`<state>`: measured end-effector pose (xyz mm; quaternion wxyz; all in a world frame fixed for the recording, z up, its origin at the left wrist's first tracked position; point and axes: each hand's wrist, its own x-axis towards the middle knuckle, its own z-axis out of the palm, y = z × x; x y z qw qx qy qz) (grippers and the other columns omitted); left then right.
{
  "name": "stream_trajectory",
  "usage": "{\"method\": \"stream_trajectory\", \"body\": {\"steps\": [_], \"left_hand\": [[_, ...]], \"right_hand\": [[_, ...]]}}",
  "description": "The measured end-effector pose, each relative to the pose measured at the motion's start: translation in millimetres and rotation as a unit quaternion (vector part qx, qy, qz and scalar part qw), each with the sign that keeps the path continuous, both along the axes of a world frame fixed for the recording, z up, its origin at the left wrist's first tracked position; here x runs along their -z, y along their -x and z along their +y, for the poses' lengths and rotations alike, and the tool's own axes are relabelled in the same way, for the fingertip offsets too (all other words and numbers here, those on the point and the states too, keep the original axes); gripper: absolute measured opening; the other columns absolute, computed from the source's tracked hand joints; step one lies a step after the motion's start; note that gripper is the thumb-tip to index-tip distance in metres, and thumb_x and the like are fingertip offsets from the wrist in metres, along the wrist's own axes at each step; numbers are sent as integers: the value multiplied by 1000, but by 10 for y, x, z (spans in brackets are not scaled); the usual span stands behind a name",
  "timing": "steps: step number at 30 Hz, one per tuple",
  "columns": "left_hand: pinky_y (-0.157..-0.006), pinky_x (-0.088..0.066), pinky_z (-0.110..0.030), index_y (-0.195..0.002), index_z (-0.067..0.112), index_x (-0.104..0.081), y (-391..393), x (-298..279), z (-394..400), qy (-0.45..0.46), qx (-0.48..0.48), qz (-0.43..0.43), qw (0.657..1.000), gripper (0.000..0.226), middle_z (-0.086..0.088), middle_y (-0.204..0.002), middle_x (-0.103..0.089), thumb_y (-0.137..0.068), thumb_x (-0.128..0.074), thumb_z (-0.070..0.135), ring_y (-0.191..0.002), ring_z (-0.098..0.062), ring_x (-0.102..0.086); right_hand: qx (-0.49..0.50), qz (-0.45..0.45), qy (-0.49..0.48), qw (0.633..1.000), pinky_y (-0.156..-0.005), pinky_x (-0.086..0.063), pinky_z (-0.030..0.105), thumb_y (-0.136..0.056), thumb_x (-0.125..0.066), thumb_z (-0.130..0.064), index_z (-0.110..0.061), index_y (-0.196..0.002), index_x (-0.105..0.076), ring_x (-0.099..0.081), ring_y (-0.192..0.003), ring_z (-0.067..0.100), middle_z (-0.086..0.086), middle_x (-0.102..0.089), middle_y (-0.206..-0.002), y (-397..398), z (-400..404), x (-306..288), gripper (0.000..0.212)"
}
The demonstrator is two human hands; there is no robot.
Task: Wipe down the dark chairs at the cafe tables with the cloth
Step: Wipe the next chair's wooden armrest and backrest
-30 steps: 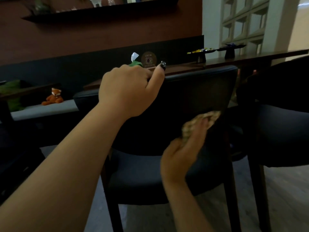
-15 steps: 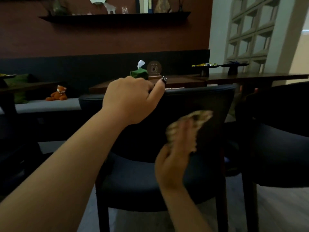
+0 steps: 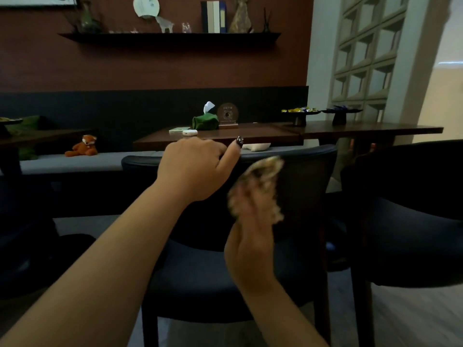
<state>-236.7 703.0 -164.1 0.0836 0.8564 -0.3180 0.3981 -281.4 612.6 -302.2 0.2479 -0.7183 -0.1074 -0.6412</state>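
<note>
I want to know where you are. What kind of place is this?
Probably a cafe: long dark wooden table holding a green tissue pouch, grey cushioned wall bench, dark upholstered chair.

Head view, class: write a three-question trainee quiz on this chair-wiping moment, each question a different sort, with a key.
1. True or false: the left hand grips the top rail of the chair.
2. Which hand holds the cloth? A left, B right.
3. Fill in: the orange stuffed toy sits on the grey ____.

Key: 1 true; 2 B; 3 bench.
</note>
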Motion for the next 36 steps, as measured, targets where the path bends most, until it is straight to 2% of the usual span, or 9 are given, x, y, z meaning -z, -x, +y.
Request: {"method": "stream_trajectory", "body": {"steps": [2, 6, 10, 13, 16, 21, 25, 33, 36], "left_hand": [[-47, -25, -24, -58, 22, -54, 5, 2, 12, 8, 14, 6, 1000, 68, 6, -46, -45, -89, -8, 61, -41, -9, -44], [-49, -40, -28, -83, 26, -67, -16, -68, 57, -14, 37, 97, 994, 70, 3, -58, -59, -91, -10, 65, -52, -10, -55], [-76, -56, -40, -99, 28, -65, -98, -288, 193, 114, 164, 280, 939, 39, -1, -94, -70, -99, -33, 52, -84, -17, -67], [-58, -45, -23, -102, 38, -57, -313, -447, 326, 105, 141, 276, 945, 21, 4, -95, -67, -100, -38, 48, -69, -3, -61], [-73, -42, -22, -129, 32, -50, -540, -480, 376, 54, 99, 363, 925, 37, 7, -112, -62, -99, -39, 50, -88, -4, -57], [-117, -8, -45, -154, 34, -3, -750, -436, 322, -113, 38, 401, 908, 95, -3, -164, -7, -73, -21, 79, -149, -28, -4], [-118, 0, -56, -148, 47, 9, -912, -397, 306, -196, 8, 411, 890, 102, 1, -163, 7, -64, -24, 96, -149, -29, 9], [-109, 22, -48, -149, 36, 20, -839, -269, 364, -200, 9, 473, 858, 120, 11, -157, 28, -46, 19, 97, -133, -11, 45], [-106, 27, -43, -149, 39, 17, -768, -258, 377, -202, 21, 478, 855, 113, 13, -153, 34, -52, 22, 95, -125, -7, 53]], "right_hand": [[-10, 32, 65, 997, -104, -39, 55, -89, -46, 7, 6, -125, -55, -42, -132, 40, 21, -49, -137, 182, -31, 97, 37], [-40, -23, -95, 994, -113, -32, 31, -87, -41, 5, 1, -131, -50, -40, -135, 25, 14, -46, -140, 363, -319, -546, 46], [-54, 94, -40, 993, -97, -35, 5, -89, -45, 2, -7, -121, -60, -52, -110, 0, 7, -59, -124, 241, -577, -1405, 37], [-149, 387, 72, 907, -75, -42, 10, -93, -46, -7, -27, -95, -66, -56, -83, -5, -9, -65, -96, 32, -659, -1817, 29], [-113, 573, 132, 801, -63, -43, 19, -91, -48, -12, -15, -88, -68, -53, -68, 10, -2, -58, -76, -214, -664, -1963, 20], [-141, 614, 65, 774, -65, -36, 35, -52, -50, -23, -18, -55, -49, -43, -72, 25, 8, -49, -75, -411, -646, -1969, 6], [-156, 662, 45, 732, -72, -44, 38, -54, -54, -27, -5, -87, -66, -54, -84, 29, 13, -59, -91, -572, -784, -1964, 42], [-215, 705, -55, 673, -54, -37, 29, -67, -52, -20, 11, -92, -58, -44, -58, 20, 7, -50, -68, -615, -747, -1910, 40], [-164, 665, -51, 727, -45, -40, 23, -87, -50, -22, -8, -85, -68, -53, -48, 9, 1, -60, -61, -528, -693, -1855, 22]]}}
